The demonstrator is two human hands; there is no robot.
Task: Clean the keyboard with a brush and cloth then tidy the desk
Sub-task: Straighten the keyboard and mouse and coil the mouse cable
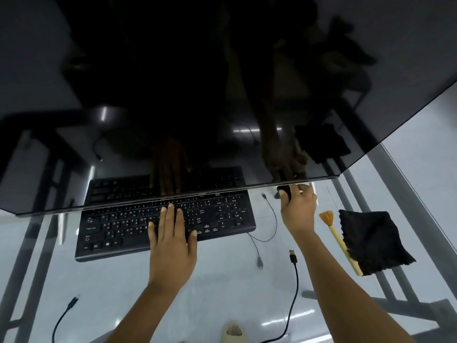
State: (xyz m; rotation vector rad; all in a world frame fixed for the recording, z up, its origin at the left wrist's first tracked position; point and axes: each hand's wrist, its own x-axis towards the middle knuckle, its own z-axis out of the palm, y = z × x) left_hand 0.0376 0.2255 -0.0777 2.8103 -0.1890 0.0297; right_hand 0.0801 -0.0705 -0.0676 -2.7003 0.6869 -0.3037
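Left hand [173,233] flat, fingers spread, resting on keyboard [118,229] mid-desk. Right hand [298,209] curled round small dark object, probably mouse [284,190], under monitor [173,95] edge. Brush [340,241], cloth [373,241] untouched at right on glass desk [222,280]. Cleaning seemingly not begun; next: reach for brush.

i see a big dark monitor [197,95] filling the far half, a usb cable [294,280] loose on the glass desk [222,280] near right, another black cable [64,315] near left.
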